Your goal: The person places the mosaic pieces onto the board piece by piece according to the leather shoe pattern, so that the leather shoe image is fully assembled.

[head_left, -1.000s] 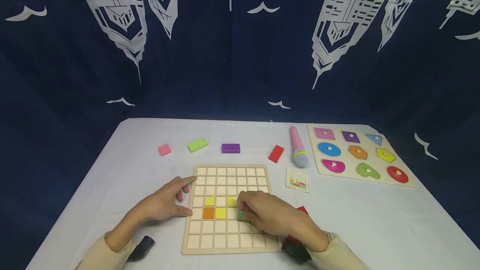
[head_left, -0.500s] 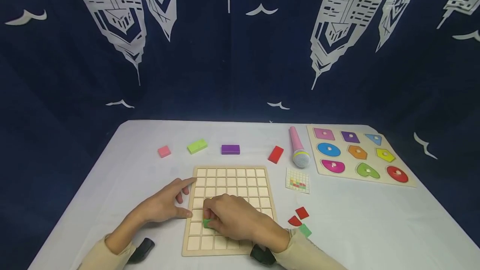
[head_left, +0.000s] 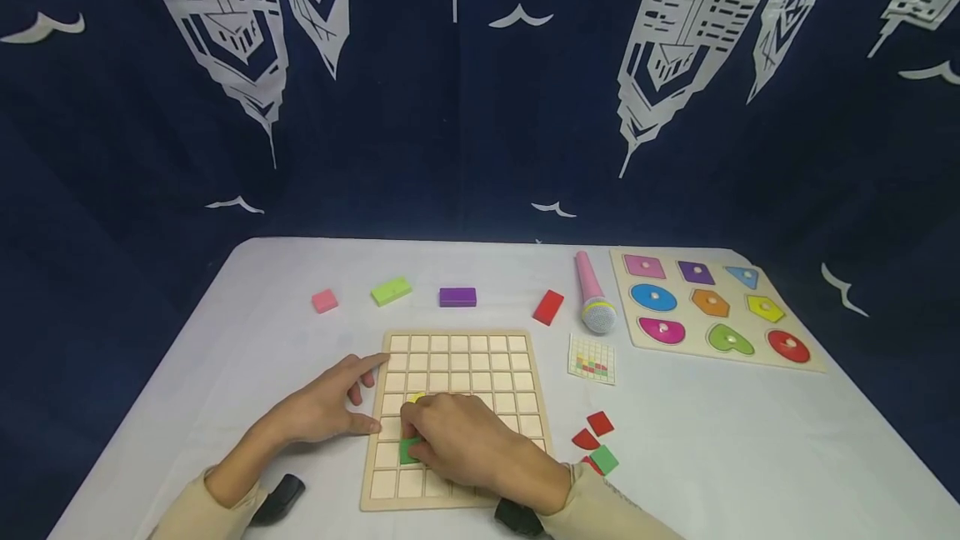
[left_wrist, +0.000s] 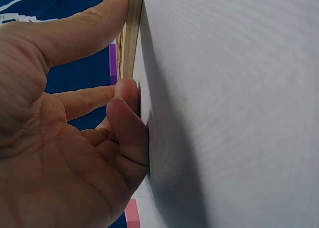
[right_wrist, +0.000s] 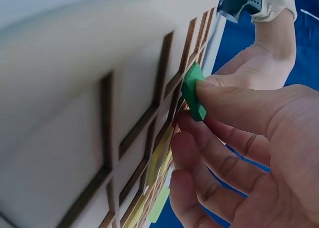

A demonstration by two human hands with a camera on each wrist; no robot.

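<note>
Down at the near-left cells of the grid board (head_left: 457, 415), the right hand (head_left: 465, 444) pinches a green tile (head_left: 409, 450) (tilted, not yet seated), while the left hand (head_left: 326, 407), fingers spread, braces the board's edge steady.

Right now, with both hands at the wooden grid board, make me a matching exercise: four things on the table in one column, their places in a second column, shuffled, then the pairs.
Things
1. green tile
2. toy microphone
3. pink block
4. pattern card

Places
A. leftmost in the far row of blocks
B. flat on the cloth just right of the grid board
C. pinched in the right hand over the board's left side
D. lying just left of the shape puzzle board

Pairs: 1-C, 2-D, 3-A, 4-B
</note>
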